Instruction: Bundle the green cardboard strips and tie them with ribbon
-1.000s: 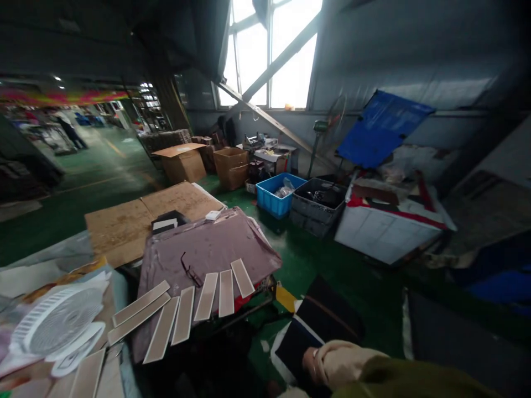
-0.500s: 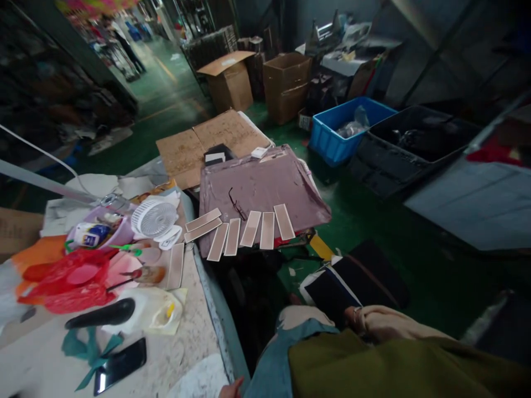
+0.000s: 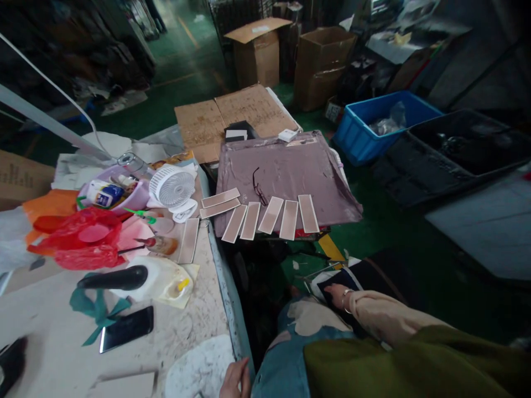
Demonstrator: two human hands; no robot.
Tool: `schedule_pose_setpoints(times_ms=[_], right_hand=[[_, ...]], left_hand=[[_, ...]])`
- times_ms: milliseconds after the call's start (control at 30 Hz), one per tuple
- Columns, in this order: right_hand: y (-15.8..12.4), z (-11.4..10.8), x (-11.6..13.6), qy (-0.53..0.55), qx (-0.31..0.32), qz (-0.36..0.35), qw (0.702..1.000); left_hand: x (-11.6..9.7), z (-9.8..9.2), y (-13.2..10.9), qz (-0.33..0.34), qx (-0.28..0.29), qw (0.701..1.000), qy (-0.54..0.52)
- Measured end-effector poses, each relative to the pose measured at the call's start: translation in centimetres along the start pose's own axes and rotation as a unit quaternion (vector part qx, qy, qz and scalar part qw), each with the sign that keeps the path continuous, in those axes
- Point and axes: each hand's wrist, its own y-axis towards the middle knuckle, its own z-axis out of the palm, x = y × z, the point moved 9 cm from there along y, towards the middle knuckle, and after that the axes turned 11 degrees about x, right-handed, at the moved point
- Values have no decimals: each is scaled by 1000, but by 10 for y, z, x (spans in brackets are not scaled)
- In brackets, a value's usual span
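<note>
Grip closure cannot be told: the right hand (image 3: pixel 339 296) rests on the dark striped piece (image 3: pixel 373 275) beside the knee (image 3: pixel 313 316), apparently a handling step, whose next move calls for a secure edge hold.

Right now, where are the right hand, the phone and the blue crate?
Right hand (image 3: pixel 339 296): head view, on the back of the hand.
Phone (image 3: pixel 128 329): head view, on its dark screen.
Blue crate (image 3: pixel 353 136): head view, on its outer wall.

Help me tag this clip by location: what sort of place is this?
Probably a workshop or small factory: a stained worktable, flat pale-edged strips laid out, and a blue crate near cardboard boxes.
</note>
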Motion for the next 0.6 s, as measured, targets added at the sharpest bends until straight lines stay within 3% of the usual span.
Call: schedule_pose_setpoints(times_ms=[67,167,300,467,600], right_hand=[[0,18,13,-50,36,-34,998],[5,34,35,-99,44,-70,992],[27,49,57,-128,57,-108,984],[48,66,46,-118,82,-92,985],[47,68,37,-83,66,-78,991]], left_hand=[[-7,-12,14,35,-36,998,-48],[-23,-23,37,74,-61,995,-3],[-44,-11,57,151,-28,983,100],[-42,6,60,147,8,973,179],[-43,6,59,144,11,971,189]])
